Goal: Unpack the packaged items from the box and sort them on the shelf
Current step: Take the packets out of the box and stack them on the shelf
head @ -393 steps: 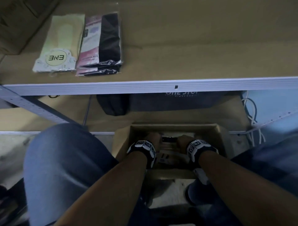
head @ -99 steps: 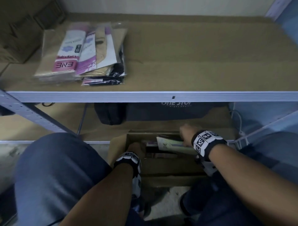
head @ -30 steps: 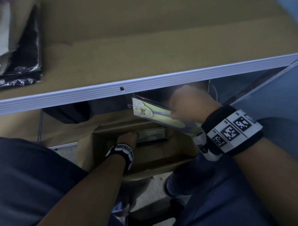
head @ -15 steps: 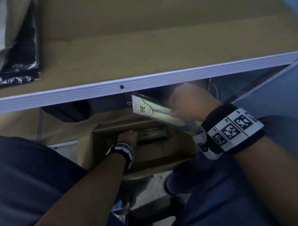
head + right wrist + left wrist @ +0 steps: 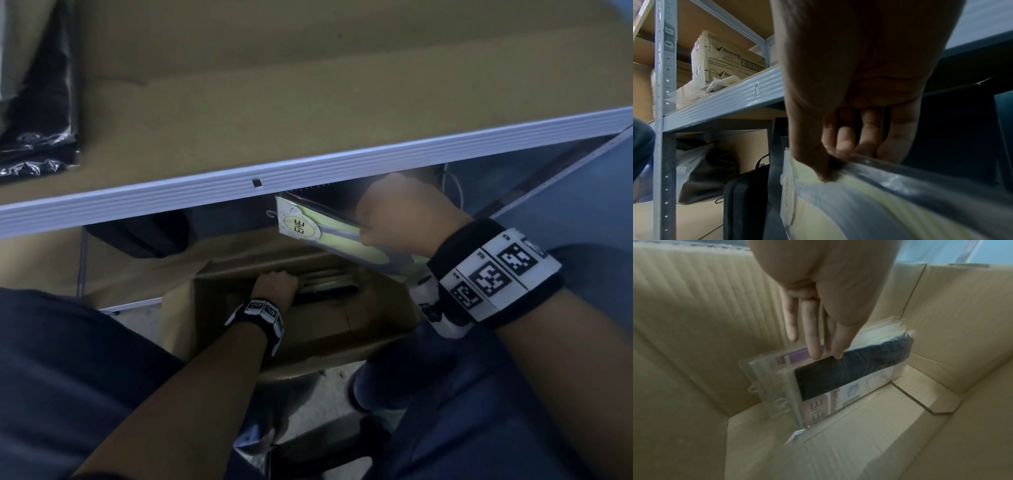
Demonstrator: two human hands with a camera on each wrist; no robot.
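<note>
Below the shelf edge, the right hand (image 5: 404, 214) holds a pale yellow packet (image 5: 318, 233) while the left hand (image 5: 274, 286) reaches into the cardboard box (image 5: 359, 329).

Under the white front rail of the shelf (image 5: 308, 171), thumb and curled fingers of the right hand pinch the clear plastic sleeve of the yellow packet near its upper edge; the packet is in the air, above the box and just below the rail, with its round "ENE" label turned toward the left. Down in the box, the left hand has its fingers (image 5: 813, 337) straight and extended, their tips touching the top edge of the packets (image 5: 838, 379) that stand upright against the box wall; it grips nothing. On the shelf board, at the far left, dark packets (image 5: 37, 113) lie flat. A black bag (image 5: 746, 203) stands on the lower level behind the box.
</note>
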